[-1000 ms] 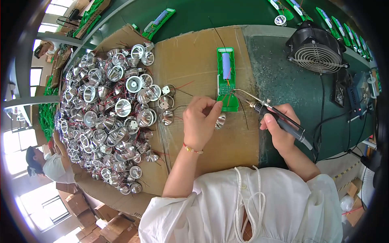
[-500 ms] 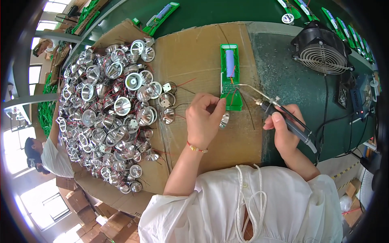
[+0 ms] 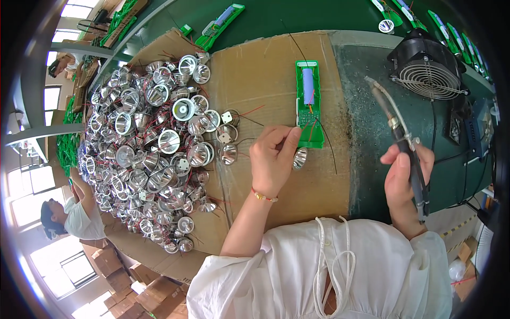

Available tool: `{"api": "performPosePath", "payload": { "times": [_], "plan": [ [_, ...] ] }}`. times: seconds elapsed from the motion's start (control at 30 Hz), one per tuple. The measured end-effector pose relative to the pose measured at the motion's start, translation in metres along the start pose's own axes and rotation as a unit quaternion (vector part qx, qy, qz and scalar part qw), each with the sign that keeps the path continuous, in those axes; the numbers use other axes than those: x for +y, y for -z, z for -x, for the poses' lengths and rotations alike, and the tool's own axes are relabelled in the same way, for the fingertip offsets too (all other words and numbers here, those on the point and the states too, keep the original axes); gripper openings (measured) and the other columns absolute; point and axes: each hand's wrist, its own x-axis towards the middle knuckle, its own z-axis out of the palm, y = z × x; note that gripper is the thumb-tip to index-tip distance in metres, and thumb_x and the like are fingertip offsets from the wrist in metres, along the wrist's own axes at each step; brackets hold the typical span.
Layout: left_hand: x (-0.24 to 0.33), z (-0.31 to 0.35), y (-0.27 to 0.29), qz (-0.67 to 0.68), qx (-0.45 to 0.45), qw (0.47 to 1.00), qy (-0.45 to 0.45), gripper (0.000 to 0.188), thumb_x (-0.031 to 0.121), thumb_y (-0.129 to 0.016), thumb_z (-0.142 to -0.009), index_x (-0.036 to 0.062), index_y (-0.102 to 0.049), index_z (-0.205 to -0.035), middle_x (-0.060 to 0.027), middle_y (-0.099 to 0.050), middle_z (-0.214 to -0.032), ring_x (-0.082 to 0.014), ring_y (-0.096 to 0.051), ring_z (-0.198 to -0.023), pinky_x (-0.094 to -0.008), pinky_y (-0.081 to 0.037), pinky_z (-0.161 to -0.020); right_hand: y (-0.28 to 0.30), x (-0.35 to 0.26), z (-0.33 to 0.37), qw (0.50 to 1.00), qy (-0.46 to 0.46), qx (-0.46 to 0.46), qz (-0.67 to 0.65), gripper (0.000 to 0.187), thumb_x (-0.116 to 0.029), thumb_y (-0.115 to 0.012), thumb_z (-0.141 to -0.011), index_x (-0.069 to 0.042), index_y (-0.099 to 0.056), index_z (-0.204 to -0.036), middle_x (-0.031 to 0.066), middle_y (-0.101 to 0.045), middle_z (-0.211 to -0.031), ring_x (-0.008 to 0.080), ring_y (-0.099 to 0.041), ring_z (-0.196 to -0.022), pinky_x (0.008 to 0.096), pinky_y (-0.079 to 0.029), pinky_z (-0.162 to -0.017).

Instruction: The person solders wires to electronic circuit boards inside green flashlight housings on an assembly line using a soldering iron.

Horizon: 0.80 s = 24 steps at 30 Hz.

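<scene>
Holding soldering iron (image 3: 401, 135) in right hand (image 3: 399, 182), centre right; pinching with left hand (image 3: 270, 164), mid-frame, unclear on what; already showing battery (image 3: 308, 87) inside green casing (image 3: 313, 141), still leaving reflector (image 3: 300, 158) outside.

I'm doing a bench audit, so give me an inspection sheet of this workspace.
Surface: cardboard sheet on a green bench; dark specks at the sheet's right edge.
Work items: open green housing with purple cell and circuit board; one reflector beside its lower end.
Clutter: large heap of silvery reflectors at left.
Hands: left hand pinched by the housing, anything between its fingers unclear; right hand holds a soldering tool, tip away from the housing.
Cables: black cord below the fan.
Surroundings: person and cardboard boxes at left.
</scene>
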Motion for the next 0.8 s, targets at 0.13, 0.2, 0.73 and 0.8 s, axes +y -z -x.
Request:
{"api": "performPosePath", "payload": {
  "times": [0.13,0.2,0.73,0.8],
  "plan": [
    [0.006,-0.006,0.000,-0.001,-0.020,1.000,-0.005,0.011,0.010,-0.064,-0.077,-0.0007,-0.063,-0.076,-0.0086,-0.058,-0.073,-0.0131,-0.053,-0.052,-0.0245,-0.040,-0.048,-0.001,0.013,-0.007,0.977,-0.207,0.046,0.027,0.016,-0.009,-0.058,-0.081,0.000,-0.047,-0.089,0.0091,-0.057,-0.071,0.0103,-0.054,-0.056,0.0219,-0.045,-0.053],
    [0.010,-0.009,0.001,-0.036,-0.055,0.998,-0.021,0.011,0.010,-0.064,-0.076,-0.0007,-0.064,-0.073,-0.0090,-0.059,-0.075,-0.0138,-0.053,-0.052,-0.0247,-0.040,-0.048,-0.012,0.003,0.005,0.986,-0.167,0.006,-0.015,0.016,-0.008,-0.058,-0.081,0.000,-0.047,-0.089,0.0093,-0.057,-0.067,0.0104,-0.054,-0.054,0.0224,-0.045,-0.050],
    [0.003,-0.016,0.003,-0.044,-0.084,0.995,-0.012,0.012,0.011,-0.063,-0.072,0.0006,-0.063,-0.068,-0.0078,-0.059,-0.073,-0.0179,-0.054,-0.053,-0.0277,-0.041,-0.049,-0.033,0.006,0.003,0.950,-0.292,-0.082,-0.068,0.012,-0.009,-0.056,-0.082,-0.001,-0.047,-0.084,0.0086,-0.055,-0.061,0.0099,-0.049,-0.045,0.0204,-0.042,-0.042],
    [0.004,-0.015,0.003,-0.042,-0.089,0.995,-0.001,0.011,0.011,-0.062,-0.072,0.0004,-0.063,-0.068,-0.0083,-0.059,-0.073,-0.0184,-0.054,-0.054,-0.0279,-0.041,-0.050,-0.035,0.004,0.005,0.950,-0.293,-0.077,-0.074,0.011,-0.007,-0.056,-0.082,0.000,-0.048,-0.084,0.0089,-0.056,-0.063,0.0099,-0.051,-0.047,0.0209,-0.043,-0.044]
  ]
}}
